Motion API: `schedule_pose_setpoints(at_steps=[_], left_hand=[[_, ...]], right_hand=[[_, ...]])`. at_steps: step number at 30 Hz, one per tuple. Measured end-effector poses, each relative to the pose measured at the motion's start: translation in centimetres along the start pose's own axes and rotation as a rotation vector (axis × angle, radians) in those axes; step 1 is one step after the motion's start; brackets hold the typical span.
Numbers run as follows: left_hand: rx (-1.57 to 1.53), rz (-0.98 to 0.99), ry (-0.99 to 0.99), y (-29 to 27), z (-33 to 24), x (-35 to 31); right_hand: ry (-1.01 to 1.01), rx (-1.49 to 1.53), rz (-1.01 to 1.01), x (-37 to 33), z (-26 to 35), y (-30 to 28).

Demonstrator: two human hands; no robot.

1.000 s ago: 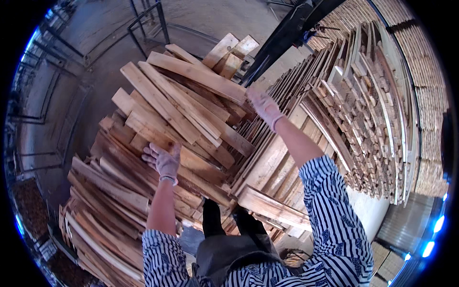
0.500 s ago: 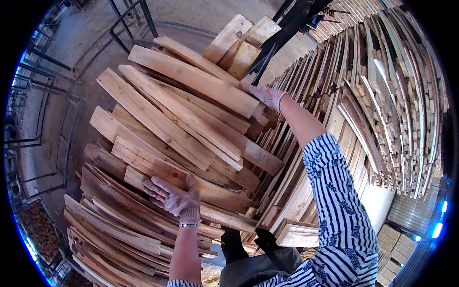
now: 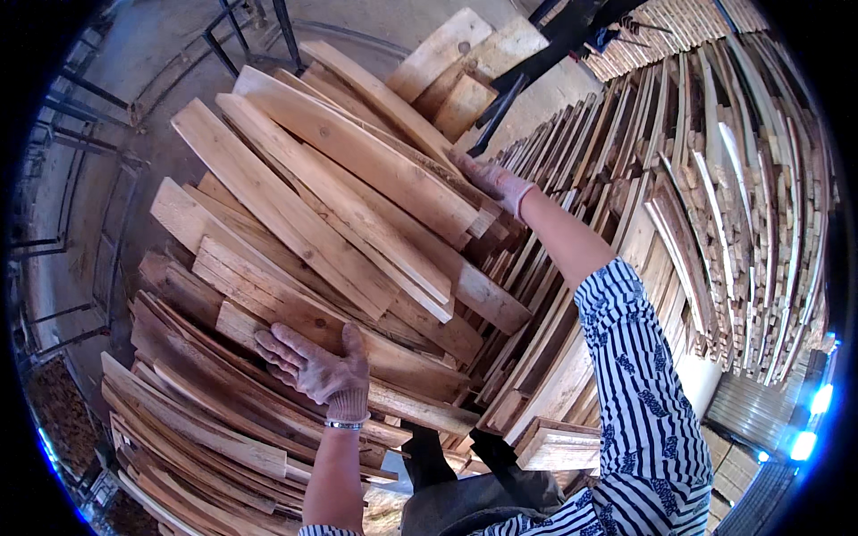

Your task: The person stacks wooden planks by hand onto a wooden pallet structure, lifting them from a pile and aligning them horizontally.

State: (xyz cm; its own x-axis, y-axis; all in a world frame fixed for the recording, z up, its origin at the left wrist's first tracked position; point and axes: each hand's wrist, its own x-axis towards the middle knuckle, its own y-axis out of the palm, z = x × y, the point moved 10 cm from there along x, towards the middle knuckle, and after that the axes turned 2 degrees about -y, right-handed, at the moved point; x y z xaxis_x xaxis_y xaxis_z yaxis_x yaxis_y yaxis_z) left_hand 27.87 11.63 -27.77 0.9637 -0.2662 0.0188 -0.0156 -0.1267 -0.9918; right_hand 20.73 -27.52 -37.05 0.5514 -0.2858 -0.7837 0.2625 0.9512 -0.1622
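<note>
I count two sets of gloved fingers, my left fingers [image 3: 291, 339] and my right fingers [image 3: 474, 168], two striped sleeves [image 3: 645, 384] and one band [image 3: 344, 424] on my left wrist. Three short, broad boards [image 3: 441, 54] lie at the far end. The long boards [image 3: 281, 192] in the middle and the stacked boards [image 3: 755, 196] at right overlap too much to count.

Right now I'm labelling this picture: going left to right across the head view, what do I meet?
Metal rails at the left edge, left hand, right hand, tall stack of boards on the right.
</note>
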Motion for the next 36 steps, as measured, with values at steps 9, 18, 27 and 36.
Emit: schedule_pose_setpoints(at_steps=[9,18,27,36], left_hand=[[-0.328,0.049,0.035,1.0,1.5,-0.2],[-0.894,0.399,-0.177,-7.6,-3.7,5.8],[-1.362,0.713,-0.464,-3.1,-2.9,10.2],[-1.414,0.843,-0.543,-3.5,-0.1,6.8]], right_hand=[[-0.049,0.465,0.108,-1.8,-3.4,5.5],[-0.154,0.004,-0.059,-6.7,2.1,10.3],[-0.014,0.516,-0.142,-6.9,2.0,14.3],[-0.05,0.776,-0.073,-14.3,2.6,16.8]])
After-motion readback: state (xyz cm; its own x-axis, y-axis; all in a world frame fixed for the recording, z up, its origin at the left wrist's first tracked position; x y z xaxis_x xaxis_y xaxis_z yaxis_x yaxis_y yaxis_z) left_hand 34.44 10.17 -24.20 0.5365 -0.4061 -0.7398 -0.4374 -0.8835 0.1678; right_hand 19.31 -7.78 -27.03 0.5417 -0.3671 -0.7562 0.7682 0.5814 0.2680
